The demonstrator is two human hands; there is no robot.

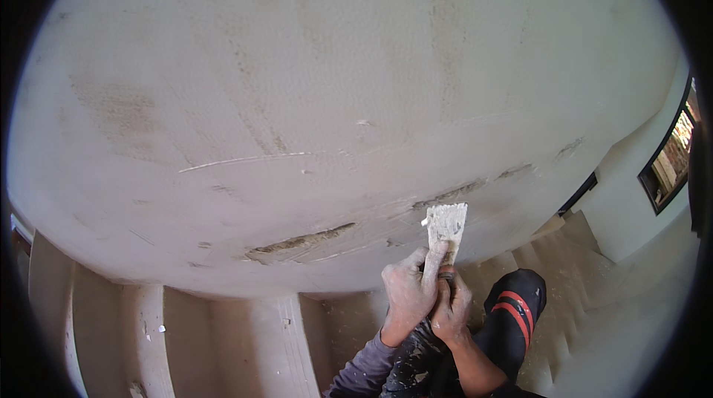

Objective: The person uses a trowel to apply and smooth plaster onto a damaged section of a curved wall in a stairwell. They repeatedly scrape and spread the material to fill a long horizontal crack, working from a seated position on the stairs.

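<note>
A putty knife [447, 221] points up from my hands, its blade caked with whitish filler. My left hand [407, 288], dusted white, is closed at the base of the blade with one finger lying along it. Just below and to the right, my right hand [454, 305] is closed round the handle, most of which is hidden. Behind the blade rises a pale plastered wall [334, 101]. A long rough gouge [304, 240] lies left of the knife, and another gouge [457, 191] runs just above the blade.
Steps [152, 331] with small white crumbs run along the wall's foot at lower left. My dark-covered foot [516, 305] with red stripes is right of my hands, above more steps [564, 286]. A dark-framed window [672, 153] is at far right.
</note>
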